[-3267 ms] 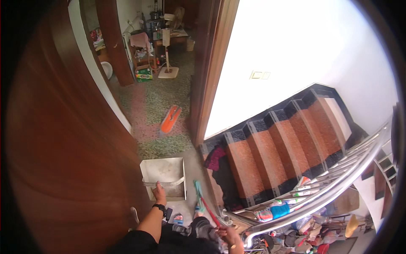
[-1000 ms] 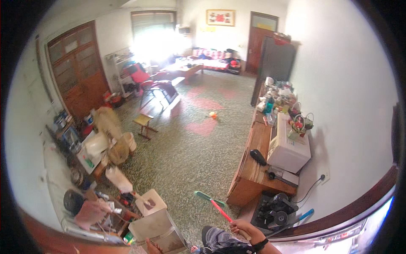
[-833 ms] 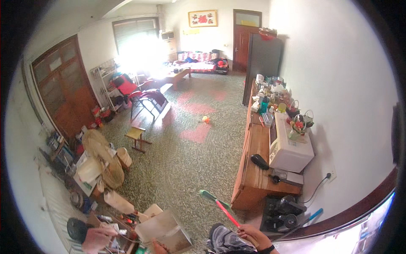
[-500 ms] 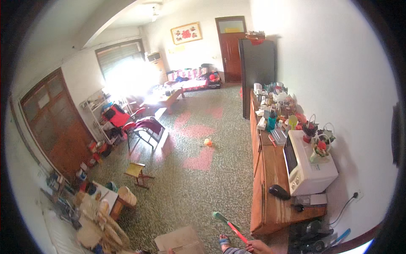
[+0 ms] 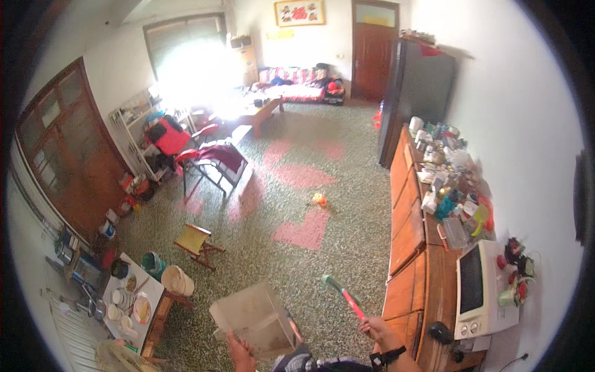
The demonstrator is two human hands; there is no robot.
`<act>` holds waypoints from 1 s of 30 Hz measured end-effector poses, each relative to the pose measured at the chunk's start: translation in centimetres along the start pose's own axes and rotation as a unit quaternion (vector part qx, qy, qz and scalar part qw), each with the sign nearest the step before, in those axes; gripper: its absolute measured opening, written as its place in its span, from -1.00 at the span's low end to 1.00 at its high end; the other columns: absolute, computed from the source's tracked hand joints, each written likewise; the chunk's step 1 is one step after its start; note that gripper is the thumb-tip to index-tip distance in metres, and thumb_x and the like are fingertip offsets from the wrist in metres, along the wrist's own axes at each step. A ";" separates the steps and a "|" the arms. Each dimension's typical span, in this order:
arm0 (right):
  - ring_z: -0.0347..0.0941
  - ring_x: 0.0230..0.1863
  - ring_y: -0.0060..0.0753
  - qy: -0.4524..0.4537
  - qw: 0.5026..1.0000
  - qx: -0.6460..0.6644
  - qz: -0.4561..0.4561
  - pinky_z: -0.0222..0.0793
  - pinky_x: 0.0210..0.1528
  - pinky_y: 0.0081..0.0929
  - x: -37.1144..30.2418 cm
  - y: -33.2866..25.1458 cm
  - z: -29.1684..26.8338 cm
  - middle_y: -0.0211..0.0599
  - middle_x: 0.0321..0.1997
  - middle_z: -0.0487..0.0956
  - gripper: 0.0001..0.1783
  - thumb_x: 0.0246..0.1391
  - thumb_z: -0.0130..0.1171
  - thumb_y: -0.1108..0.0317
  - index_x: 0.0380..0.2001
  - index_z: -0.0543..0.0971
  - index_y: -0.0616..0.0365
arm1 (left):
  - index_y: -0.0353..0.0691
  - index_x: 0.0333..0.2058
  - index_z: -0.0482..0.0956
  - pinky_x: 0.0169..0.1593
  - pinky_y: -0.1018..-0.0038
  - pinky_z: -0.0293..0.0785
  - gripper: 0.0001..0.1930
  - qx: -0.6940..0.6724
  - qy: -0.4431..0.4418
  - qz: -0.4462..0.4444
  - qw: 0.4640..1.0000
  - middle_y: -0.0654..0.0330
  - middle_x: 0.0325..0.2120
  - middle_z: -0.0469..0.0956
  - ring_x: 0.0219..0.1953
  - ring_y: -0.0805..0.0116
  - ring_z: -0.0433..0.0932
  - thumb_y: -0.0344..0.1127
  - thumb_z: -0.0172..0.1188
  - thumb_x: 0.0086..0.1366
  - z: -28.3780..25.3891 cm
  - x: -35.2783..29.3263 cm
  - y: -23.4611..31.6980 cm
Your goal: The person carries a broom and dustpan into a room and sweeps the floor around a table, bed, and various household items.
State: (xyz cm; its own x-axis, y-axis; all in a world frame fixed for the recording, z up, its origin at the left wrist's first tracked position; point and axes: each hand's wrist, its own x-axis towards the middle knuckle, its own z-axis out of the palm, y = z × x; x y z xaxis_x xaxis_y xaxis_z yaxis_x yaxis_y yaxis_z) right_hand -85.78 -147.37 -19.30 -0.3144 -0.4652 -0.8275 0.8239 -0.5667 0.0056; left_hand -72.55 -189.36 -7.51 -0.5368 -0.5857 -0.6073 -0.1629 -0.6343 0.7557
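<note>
My right hand (image 5: 377,330) is closed around the red handle of a long brush (image 5: 351,302). Its green head points away from me, up and to the left, over the floor. My left hand (image 5: 240,351) grips the near edge of a flat beige cardboard box (image 5: 251,316), tilted in front of me. The fingers under it are partly hidden. Brush and box are apart. A dark band circles my right wrist.
On the right runs a long wooden cabinet (image 5: 406,282) with a white microwave (image 5: 483,291) and crowded bottles. At left are a low table (image 5: 152,290) with dishes, buckets (image 5: 178,282) and a folding stool (image 5: 195,240). An orange object (image 5: 319,199) lies on the speckled floor.
The brush and my right hand have risen in view, and more of the right forearm shows. My left hand has come into sight at the box, which has shifted up. The whole view has tilted downward.
</note>
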 end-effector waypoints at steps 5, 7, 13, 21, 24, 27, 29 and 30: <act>0.12 -0.70 -0.63 0.030 0.996 0.011 -0.079 0.14 -0.71 -0.73 4.3 -5.7 7.1 -0.44 -0.62 0.22 -0.90 0.16 -0.17 0.47 -0.45 0.21 0.14 | -0.04 -0.61 0.15 -0.69 0.49 -0.08 -0.50 -0.061 0.060 -0.014 0.996 0.40 -0.81 0.04 -0.79 0.51 -0.01 0.23 0.04 0.18 7.3 12.8 4.6; 0.17 -0.67 -0.60 -0.006 0.995 0.037 -0.089 0.22 -0.66 -0.72 5.3 -6.9 10.5 -0.37 -0.58 0.25 -0.91 0.14 -0.11 0.48 -0.41 0.23 0.21 | -0.04 -0.63 0.13 -0.68 0.48 -0.09 -0.48 -0.047 0.042 -0.026 0.998 0.38 -0.80 0.04 -0.77 0.51 -0.01 0.25 0.05 0.17 8.7 17.1 7.3; 0.20 -0.59 -0.58 -0.082 0.973 0.129 -0.172 0.24 -0.56 -0.66 6.4 -7.9 20.8 -0.33 -0.52 0.28 -0.91 0.10 -0.08 0.51 -0.42 0.24 0.25 | -0.01 -0.73 0.10 -0.73 0.56 -0.06 -0.44 0.013 0.074 -0.020 0.997 0.39 -0.82 0.04 -0.82 0.53 0.03 0.24 0.03 0.18 14.7 28.2 17.7; 0.30 -0.52 -0.58 0.067 0.969 -0.001 -0.239 0.30 -0.52 -0.64 20.3 -13.9 29.1 -0.29 -0.45 0.35 -0.88 0.10 -0.03 0.50 -0.35 0.30 0.34 | 0.02 -0.65 0.10 -0.71 0.45 -0.12 -0.45 0.085 0.057 0.014 0.995 0.40 -0.84 -0.07 -0.82 0.50 -0.11 0.33 -0.02 0.16 18.5 48.7 22.2; 0.27 -0.63 -0.55 0.146 0.941 0.000 -0.305 0.29 -0.62 -0.58 22.3 -17.6 39.3 -0.33 -0.56 0.35 -0.89 0.08 -0.02 0.47 -0.44 0.32 0.29 | 0.01 -0.65 0.10 -0.71 0.45 -0.15 -0.45 0.083 0.074 0.021 0.994 0.39 -0.83 -0.08 -0.81 0.50 -0.13 0.33 -0.02 0.15 24.9 52.7 25.2; 0.33 -0.79 -0.32 0.304 0.864 -0.190 -0.353 0.22 -0.79 -0.33 29.2 -24.6 42.1 -0.30 -0.73 0.34 -0.88 0.08 -0.06 0.42 -0.41 0.35 0.28 | 0.01 -0.65 0.09 -0.69 0.43 -0.17 -0.45 0.093 0.097 -0.002 0.991 0.39 -0.82 -0.09 -0.79 0.50 -0.15 0.32 -0.02 0.16 31.6 58.3 28.0; 0.33 -0.78 -0.31 0.312 0.856 -0.202 -0.359 0.23 -0.79 -0.33 32.3 -28.9 48.7 -0.30 -0.73 0.34 -0.88 0.08 -0.07 0.42 -0.40 0.35 0.28 | -0.02 -0.68 0.08 -0.67 0.40 -0.19 -0.43 0.095 0.088 0.014 0.991 0.40 -0.82 -0.08 -0.77 0.49 -0.16 0.31 -0.04 0.18 32.6 63.2 31.0; 0.33 -0.78 -0.31 0.334 0.838 -0.212 -0.376 0.25 -0.78 -0.33 33.3 -31.8 52.2 -0.31 -0.74 0.33 -0.88 0.08 -0.07 0.42 -0.39 0.35 0.27 | -0.02 -0.68 0.08 -0.67 0.40 -0.19 -0.43 0.090 0.092 0.020 0.992 0.40 -0.82 -0.08 -0.77 0.49 -0.16 0.31 -0.04 0.18 34.0 65.3 32.6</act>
State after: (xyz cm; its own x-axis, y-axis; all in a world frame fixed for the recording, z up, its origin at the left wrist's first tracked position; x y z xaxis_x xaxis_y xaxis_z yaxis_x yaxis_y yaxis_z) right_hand -147.10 -180.33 -17.67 -0.6025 0.4797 -0.6378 0.6493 -0.1700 -0.7413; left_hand -141.01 -231.14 -14.22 -0.3885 -0.7005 -0.5986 -0.2987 -0.5188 0.8010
